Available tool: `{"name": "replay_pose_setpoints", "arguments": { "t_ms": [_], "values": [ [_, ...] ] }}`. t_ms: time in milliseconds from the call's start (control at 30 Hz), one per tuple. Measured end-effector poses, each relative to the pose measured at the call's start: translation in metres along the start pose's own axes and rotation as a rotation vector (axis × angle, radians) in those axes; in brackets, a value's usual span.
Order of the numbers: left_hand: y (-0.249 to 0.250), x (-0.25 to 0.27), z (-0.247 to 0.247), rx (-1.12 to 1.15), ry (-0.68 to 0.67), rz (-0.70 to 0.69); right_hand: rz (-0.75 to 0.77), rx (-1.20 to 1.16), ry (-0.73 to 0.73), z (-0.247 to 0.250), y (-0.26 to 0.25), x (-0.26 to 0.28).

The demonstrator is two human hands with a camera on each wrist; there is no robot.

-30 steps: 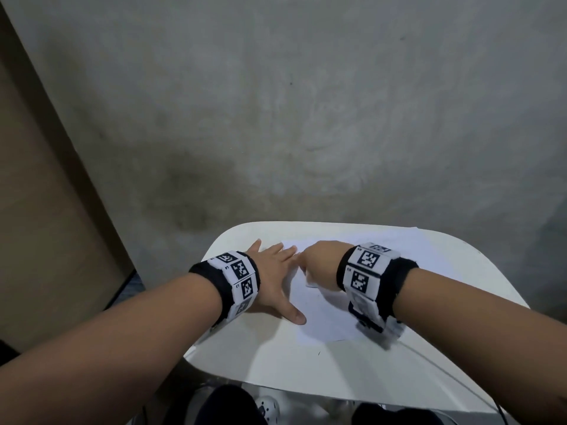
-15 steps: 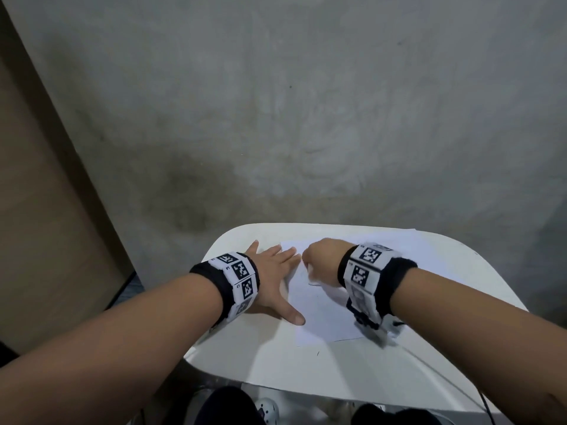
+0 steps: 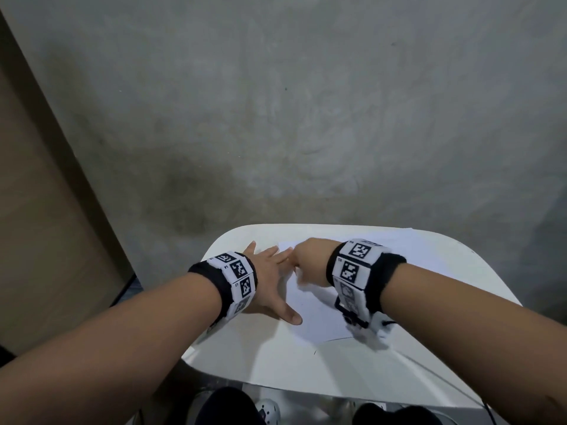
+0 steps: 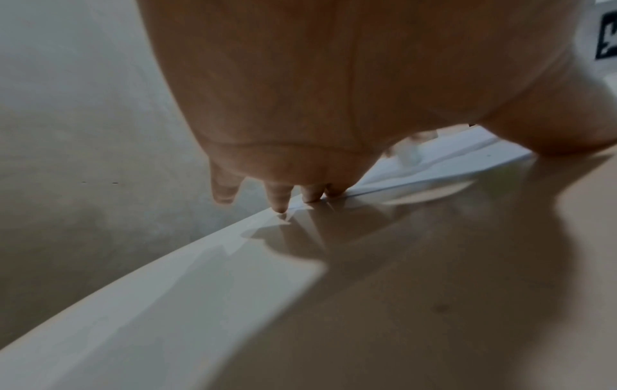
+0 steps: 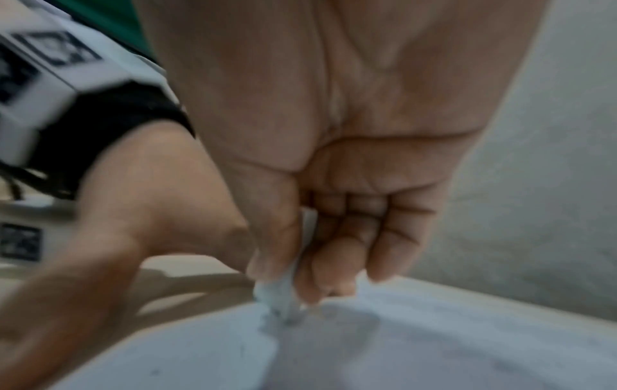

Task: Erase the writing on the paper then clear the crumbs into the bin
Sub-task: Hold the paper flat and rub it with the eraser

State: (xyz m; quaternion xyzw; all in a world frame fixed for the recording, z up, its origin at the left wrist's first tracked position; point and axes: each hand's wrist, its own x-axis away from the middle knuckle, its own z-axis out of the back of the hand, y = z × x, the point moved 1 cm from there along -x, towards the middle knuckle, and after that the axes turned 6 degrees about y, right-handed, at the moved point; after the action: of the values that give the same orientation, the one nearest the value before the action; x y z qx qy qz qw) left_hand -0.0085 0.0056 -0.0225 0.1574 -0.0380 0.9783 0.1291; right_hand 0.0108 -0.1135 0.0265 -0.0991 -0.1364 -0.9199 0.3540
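A white sheet of paper (image 3: 319, 314) lies on the small white table (image 3: 276, 363). My left hand (image 3: 270, 277) lies flat with spread fingers on the paper's left edge, thumb pointing toward me. My right hand (image 3: 310, 262) is curled over the paper's far left part and pinches a white eraser (image 5: 284, 293) between thumb and fingers, its tip against the paper (image 5: 400, 343). In the left wrist view my left fingertips (image 4: 279, 208) press at the paper's edge (image 4: 434, 169), and the blurred eraser (image 4: 407, 151) shows beyond. Dark specks lie beside the eraser tip. No bin is in view.
The table stands against a grey concrete wall (image 3: 306, 118). A brown wooden panel (image 3: 40, 210) rises at the left. A thin cable (image 3: 429, 366) runs from my right wristband across the table's near right. My knees and a shoe (image 3: 267, 409) show below the table's front edge.
My right hand with the eraser has shifted slightly back and forth over the far left of the paper and is now motion-blurred. My left hand has stayed flat in place.
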Motion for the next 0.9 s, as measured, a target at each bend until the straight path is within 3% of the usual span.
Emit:
{"name": "replay_pose_setpoints", "arguments": {
  "t_ms": [100,267,467,700,833,900],
  "values": [
    [-0.001,-0.001,0.0,0.018,-0.009,0.011,0.002,-0.084,0.013,-0.001,-0.001,0.001],
    [0.003,0.004,0.0,-0.023,-0.008,0.024,0.079,0.113,-0.293,0.0,0.005,0.018],
    [0.003,0.006,0.002,0.022,0.009,0.013,0.036,-0.029,-0.039,0.002,0.0,0.014],
    [0.004,0.006,0.0,-0.009,-0.009,0.048,0.108,0.075,-0.328,-0.001,0.008,0.036],
    [0.006,0.004,0.0,-0.019,0.003,0.046,0.078,-0.016,-0.035,-0.003,-0.007,0.027],
    [0.006,0.005,0.002,-0.026,-0.009,0.05,0.085,-0.048,-0.033,-0.009,-0.007,0.034]
  ]
}}
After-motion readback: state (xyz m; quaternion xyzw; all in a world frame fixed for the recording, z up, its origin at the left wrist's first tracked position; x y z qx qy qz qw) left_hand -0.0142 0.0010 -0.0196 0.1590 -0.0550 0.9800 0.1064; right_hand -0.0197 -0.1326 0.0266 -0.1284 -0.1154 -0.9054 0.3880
